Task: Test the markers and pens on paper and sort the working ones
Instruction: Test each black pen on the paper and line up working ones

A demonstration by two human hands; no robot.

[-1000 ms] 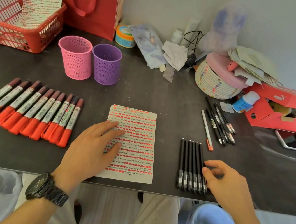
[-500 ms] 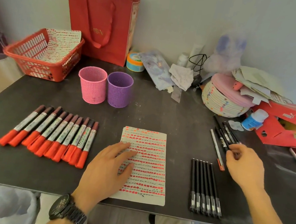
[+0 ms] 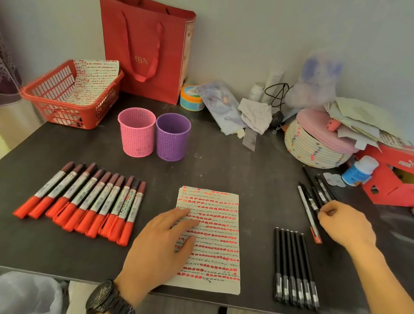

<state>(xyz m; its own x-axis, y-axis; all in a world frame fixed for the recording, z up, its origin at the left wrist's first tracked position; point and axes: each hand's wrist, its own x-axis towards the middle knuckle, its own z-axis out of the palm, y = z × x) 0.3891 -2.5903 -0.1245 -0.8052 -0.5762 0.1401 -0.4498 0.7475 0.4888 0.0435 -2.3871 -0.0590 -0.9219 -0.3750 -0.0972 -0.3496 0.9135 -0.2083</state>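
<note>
The left hand point(image 3: 163, 240) lies flat, fingers straight and a little spread, pressing on the lower left part of the paper point(image 3: 216, 237), which is covered in rows of orange and black test marks. To that hand's left, the orange markers point(image 3: 84, 198) lie side by side in a slanted row, caps toward the person. Beyond its fingertips stand a pink cup point(image 3: 136, 131) and a purple cup point(image 3: 171, 136), touching each other; farther off to its left is a red basket point(image 3: 50, 99) with a marked sheet in it. The right hand point(image 3: 347, 225) rests on the table point(image 3: 250, 178) with its fingers curled, thumb and forefinger pinching the near end of a black pen point(image 3: 317, 196) that lies in a loose pile point(image 3: 313, 181) reaching away from the fingertips. Just left of this hand lies a white pen point(image 3: 307, 213) with an orange tip. Nearer the person, between the right forearm and the paper, a row of black pens point(image 3: 296, 268) lies neatly lined up.
</note>
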